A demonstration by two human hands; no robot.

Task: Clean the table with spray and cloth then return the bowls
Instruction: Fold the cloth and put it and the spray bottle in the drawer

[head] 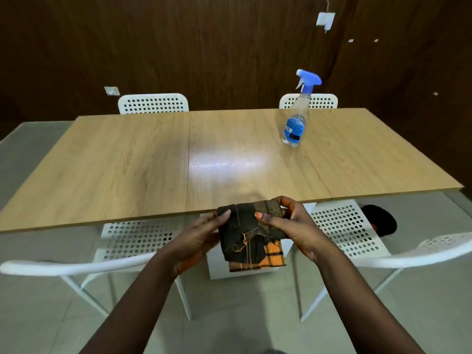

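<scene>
Holding a folded dark and orange checked cloth (251, 235) just off the near table (127, 159) edge, the left hand (201, 238) cups it while the right hand (291, 223) pinches it. Wiping well likely means keeping the pad flat and firm. Farther back right, the spray bottle (297, 116) stands upright; no bowls are visible.

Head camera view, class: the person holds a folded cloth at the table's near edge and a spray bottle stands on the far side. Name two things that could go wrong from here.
1. The clear plastic spray bottle with the blue trigger stands upright on the light wooden table, in the wiping area; a wide sweep might knock it over.
2. The dark brown and orange checked cloth, held by the left hand and right hand, has loose frayed threads that could snag or shed onto the surface.
</scene>
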